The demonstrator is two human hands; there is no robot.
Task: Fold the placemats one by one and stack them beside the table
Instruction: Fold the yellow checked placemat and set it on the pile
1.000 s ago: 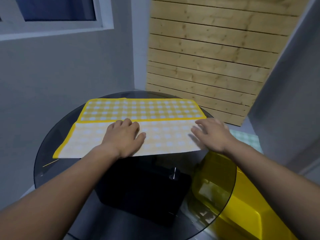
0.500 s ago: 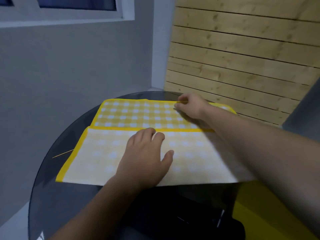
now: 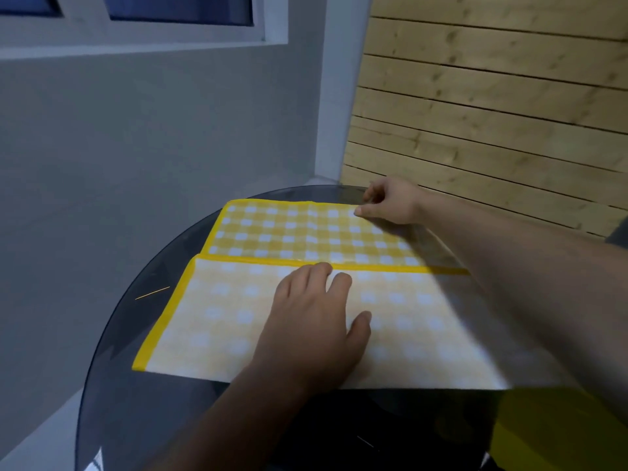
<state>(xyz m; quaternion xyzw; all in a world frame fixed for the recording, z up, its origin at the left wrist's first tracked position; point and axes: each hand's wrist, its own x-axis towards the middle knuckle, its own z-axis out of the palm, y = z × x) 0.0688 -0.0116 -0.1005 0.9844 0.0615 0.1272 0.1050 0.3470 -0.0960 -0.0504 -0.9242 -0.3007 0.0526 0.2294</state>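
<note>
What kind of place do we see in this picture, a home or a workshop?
Probably a room in a home, in a corner. A round glass table bears a yellow checked placemat, with a window above and a wooden slat wall behind.

Right hand (image 3: 390, 202) gone from placemat's (image 3: 306, 232) near right edge to far right corner, fingers (image 3: 360, 211) now pinching it. Left hand (image 3: 316, 321) shifted toward middle of folded flap.

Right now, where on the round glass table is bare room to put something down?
Bare glass lies left of the yellow checked placemat, up to the round glass table's rim, and along the near rim. The middle is crowded: left hand, right hand.
</note>
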